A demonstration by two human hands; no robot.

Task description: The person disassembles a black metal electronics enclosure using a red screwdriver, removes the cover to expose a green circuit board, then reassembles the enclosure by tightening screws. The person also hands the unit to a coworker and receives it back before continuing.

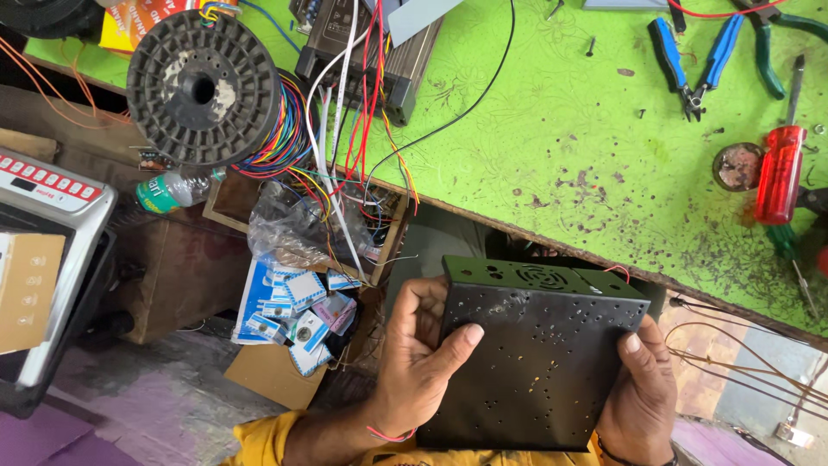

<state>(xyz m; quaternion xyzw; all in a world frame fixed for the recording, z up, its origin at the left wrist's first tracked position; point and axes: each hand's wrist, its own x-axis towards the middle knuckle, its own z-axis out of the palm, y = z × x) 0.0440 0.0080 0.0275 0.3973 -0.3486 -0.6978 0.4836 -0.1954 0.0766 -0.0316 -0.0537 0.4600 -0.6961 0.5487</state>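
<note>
The black box (539, 354) looks like sheet metal with a matt, painted finish, pierced with small round holes and flecked with dust. The table (535, 138) wears a bright green patterned covering, slightly glossy, scuffed and speckled with dark burn marks and grime. Near its right edge, the screwdriver (780, 173) has a translucent red plastic handle, shiny, and the pliers (690, 60) have blue rubbery sleeves. The wire spool (203, 86) at the left edge is dull, ribbed black plastic.

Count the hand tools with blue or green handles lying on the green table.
2: blue-handled pliers near the table's top edge, and green-handled pliers just right of them, partly cut off. More may lie out of view.
</note>
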